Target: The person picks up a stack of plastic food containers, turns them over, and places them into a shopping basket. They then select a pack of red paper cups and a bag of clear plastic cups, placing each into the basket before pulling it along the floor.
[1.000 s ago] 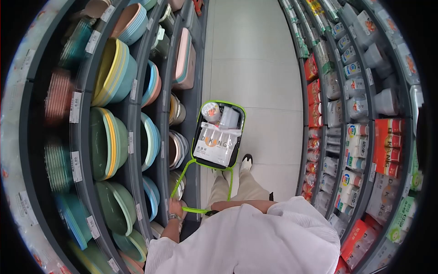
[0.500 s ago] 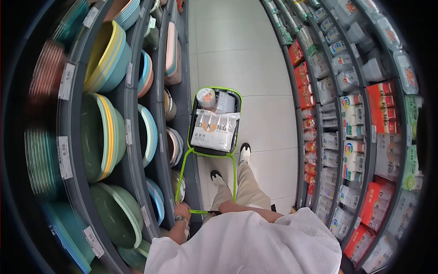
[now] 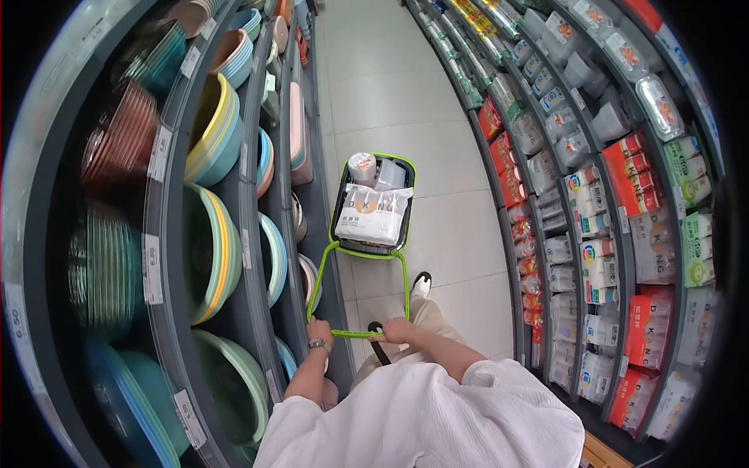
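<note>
A black shopping basket with a bright green rim [image 3: 367, 253] stands on the floor ahead of me. Its green handle [image 3: 405, 274] reaches back toward my body. My left hand [image 3: 320, 331] is closed around the handle's left corner, with a watch on that wrist. At the right end of the crossbar, my right hand [image 3: 396, 331] is wrapped round the handle too. Inside the basket lie a white pack printed with large letters [image 3: 374, 218], a round tub with a printed lid [image 3: 362, 167] and clear plastic containers [image 3: 390, 175].
Shelves on the left hold stacked plastic basins [image 3: 214, 253] and ribbed, glossy stacks [image 3: 109, 265]. On the right, shelves carry packs of disposable cups [image 3: 597, 269], red packs [image 3: 647, 327] and clear boxes [image 3: 624, 51]. The tiled aisle floor [image 3: 460, 226] runs between them.
My right hand has come forward from close to my body and now grips the handle's right end. The handle's crossbar sits farther from my body. My view has shifted slightly.
</note>
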Demonstrator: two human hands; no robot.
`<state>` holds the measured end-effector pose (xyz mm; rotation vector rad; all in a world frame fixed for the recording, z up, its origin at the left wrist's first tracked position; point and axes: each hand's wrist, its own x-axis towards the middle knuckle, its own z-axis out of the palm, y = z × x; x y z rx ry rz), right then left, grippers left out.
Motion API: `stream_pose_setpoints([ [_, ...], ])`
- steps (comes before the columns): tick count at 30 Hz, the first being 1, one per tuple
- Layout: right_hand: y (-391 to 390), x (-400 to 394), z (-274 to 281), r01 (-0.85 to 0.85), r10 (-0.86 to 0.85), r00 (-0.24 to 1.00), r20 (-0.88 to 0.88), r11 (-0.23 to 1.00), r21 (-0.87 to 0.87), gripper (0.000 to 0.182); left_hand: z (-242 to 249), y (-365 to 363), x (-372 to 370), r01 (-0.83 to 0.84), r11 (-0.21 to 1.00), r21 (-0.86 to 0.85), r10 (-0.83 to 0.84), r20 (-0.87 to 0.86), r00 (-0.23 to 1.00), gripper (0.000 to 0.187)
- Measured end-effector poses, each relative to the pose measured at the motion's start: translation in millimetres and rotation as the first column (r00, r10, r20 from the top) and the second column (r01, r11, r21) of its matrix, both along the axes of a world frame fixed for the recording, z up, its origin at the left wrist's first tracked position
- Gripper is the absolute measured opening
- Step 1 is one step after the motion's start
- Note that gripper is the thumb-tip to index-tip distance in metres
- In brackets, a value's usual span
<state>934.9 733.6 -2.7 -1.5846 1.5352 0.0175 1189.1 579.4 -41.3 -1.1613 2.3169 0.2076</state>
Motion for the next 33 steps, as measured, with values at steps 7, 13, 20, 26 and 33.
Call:
stream_pose_setpoints([
  [7, -73.3, -80.2, 8.8, 0.078, -0.078, 0.997, 0.000, 0.996, 0.050, 0.093, 11.5, -88.0, -94.3, 0.078, 0.994, -0.074, -0.083, -0.061, 0.995, 0.014],
  [13, -138.5, -184.3, 9.5, 0.136, -0.134, 0.990, 0.046, 0.990, -0.027, 0.092, 21.2, -167.4, -191.4, 0.231, 0.973, 0.019, -0.231, -0.003, 0.973, 0.017],
  [20, -198.7, -254.9, 15.5, 0.151, -0.151, 0.985, 0.077, 0.988, 0.008, 0.093, 58.5, -199.7, -283.2, 0.109, 0.993, -0.039, -0.110, -0.033, 0.993, 0.020],
  [26, -241.8, -287.0, 20.0, 0.155, -0.154, 0.984, 0.093, 0.988, -0.008, 0.095, 48.6, -225.7, -316.9, -0.002, 0.992, -0.130, -0.012, -0.107, 0.994, 0.026],
  [33, -300.5, -313.0, 10.4, 0.116, -0.122, 0.981, 0.149, 0.992, 0.048, 0.097, 31.6, -284.7, -343.2, -0.022, 0.994, -0.110, 0.015, -0.066, 0.998, 0.017],
])
